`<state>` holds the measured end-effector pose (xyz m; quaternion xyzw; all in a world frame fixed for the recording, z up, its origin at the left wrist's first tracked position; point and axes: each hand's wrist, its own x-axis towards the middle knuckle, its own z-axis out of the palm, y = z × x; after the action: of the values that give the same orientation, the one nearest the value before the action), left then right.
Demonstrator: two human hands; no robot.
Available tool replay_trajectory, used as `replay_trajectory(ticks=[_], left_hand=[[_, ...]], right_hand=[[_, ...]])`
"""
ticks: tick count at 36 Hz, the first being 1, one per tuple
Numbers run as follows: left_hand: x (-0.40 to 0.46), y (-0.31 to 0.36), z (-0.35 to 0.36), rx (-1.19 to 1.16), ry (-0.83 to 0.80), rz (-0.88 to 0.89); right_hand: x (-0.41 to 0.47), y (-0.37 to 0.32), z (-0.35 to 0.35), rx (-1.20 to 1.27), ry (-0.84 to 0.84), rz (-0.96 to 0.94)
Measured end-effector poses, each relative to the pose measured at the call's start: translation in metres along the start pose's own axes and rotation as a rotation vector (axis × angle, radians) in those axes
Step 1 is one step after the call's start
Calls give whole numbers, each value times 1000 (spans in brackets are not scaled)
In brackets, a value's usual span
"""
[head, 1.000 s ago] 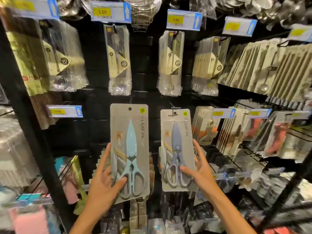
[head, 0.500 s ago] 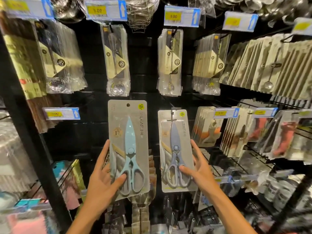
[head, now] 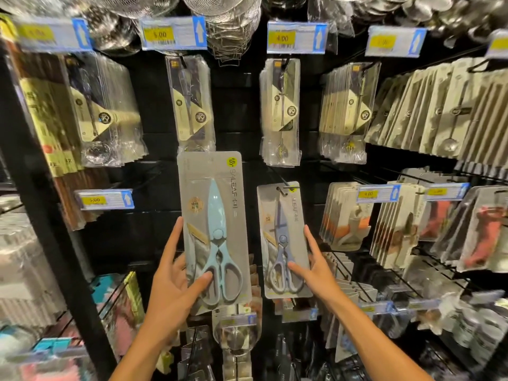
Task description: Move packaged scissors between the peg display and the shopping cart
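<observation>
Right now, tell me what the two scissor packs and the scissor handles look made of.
Left pack and right pack: matte grey card, apparently under clear plastic, judging by faint glare. Left scissors: pale blue handles, smooth, likely plastic. Right scissors: greyer blue, probably plastic too. Blade material is unclear.

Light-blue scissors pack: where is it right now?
Head view, centre-left: the light-blue scissors pack is held upright by the left hand, in front of the peg display, just left of the purple scissors pack that the right hand grips.
</observation>
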<state>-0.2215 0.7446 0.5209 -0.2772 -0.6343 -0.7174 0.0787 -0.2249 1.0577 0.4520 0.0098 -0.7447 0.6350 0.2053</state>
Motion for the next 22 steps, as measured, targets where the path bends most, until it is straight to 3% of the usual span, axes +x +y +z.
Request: replay_trajectory(ticks=[10, 22], left_hand=[[14, 1, 4, 31, 6, 21], [20, 2, 1, 56, 17, 37]], right_hand=[[51, 26, -6, -276, -45, -68], [76, 35, -2, -305, -58, 64]])
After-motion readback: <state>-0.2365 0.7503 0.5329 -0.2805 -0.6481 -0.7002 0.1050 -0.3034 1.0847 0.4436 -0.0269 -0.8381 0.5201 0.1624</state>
